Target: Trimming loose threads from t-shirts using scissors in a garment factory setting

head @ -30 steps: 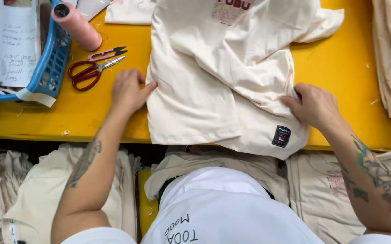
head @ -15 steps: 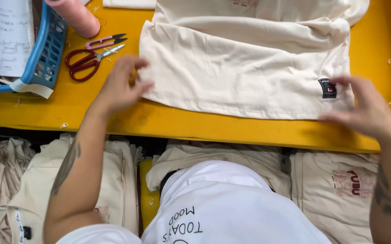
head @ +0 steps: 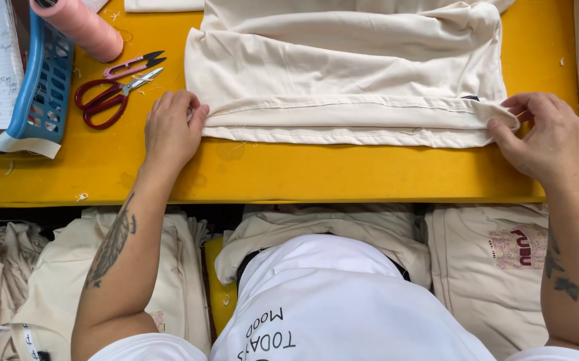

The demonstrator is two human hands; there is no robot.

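The cream garment (head: 350, 87) lies folded on the yellow desk (head: 303, 174), its long axis running left to right. Left hand (head: 171, 130) pinches one hem end, right hand (head: 547, 137) pinches the other, so both are equally near.

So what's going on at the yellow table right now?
A person is handling a cream garment spread on the yellow table. The left hand pinches the hem at its left corner, and the right hand pinches the right corner, with the hem stretched flat between them. Red scissors, thread snips, a pink thread cone and a blue basket sit to the left.
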